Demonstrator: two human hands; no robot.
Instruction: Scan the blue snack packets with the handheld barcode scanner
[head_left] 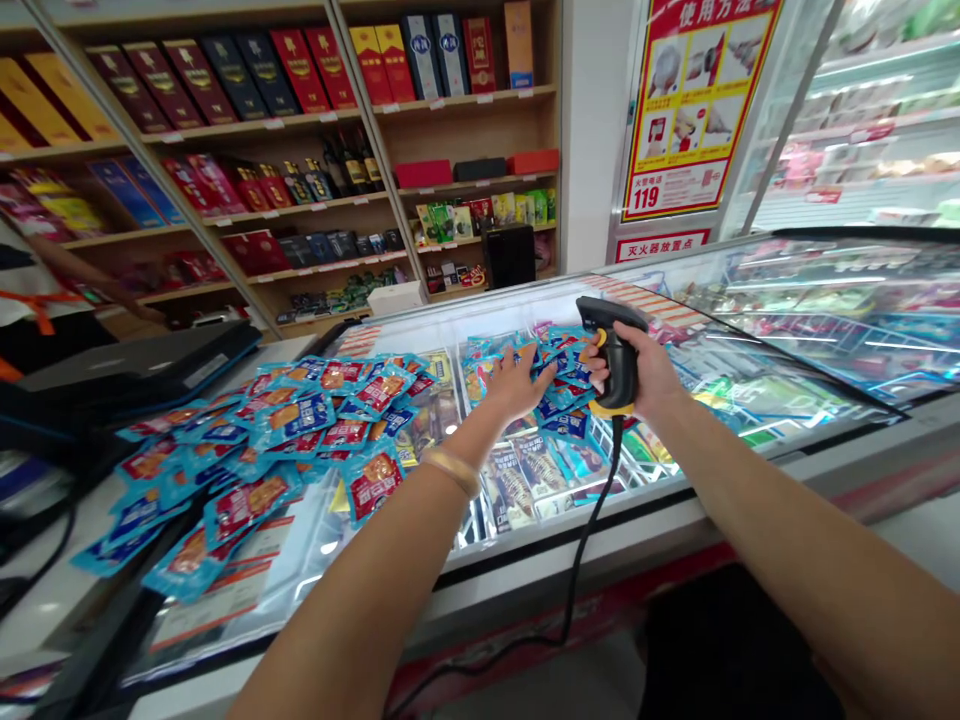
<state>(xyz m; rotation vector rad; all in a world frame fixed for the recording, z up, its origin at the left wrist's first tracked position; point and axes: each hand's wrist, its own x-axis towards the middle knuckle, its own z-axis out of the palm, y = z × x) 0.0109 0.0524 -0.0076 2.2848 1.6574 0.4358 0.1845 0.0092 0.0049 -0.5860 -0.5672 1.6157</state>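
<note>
My right hand [646,368] is wrapped round the handle of a black and yellow barcode scanner [621,375], whose cord [592,530] hangs down over the freezer's front edge. Fingers spread, my left hand [517,385] reaches over a smaller pile of blue snack packets [566,400] on the glass top and appears to touch it. To the left of my left arm lies a bigger heap of snack packets [300,415], blue-edged with red or dark blue labels. Beneath the glass, packaged frozen goods [525,475] show through.
The chest freezer [840,455] stretches off to the right. A black device [142,365] stands on the left counter. Behind are shelves [465,100] of boxed goods and bottles. At the far left, part of another person [45,290] shows.
</note>
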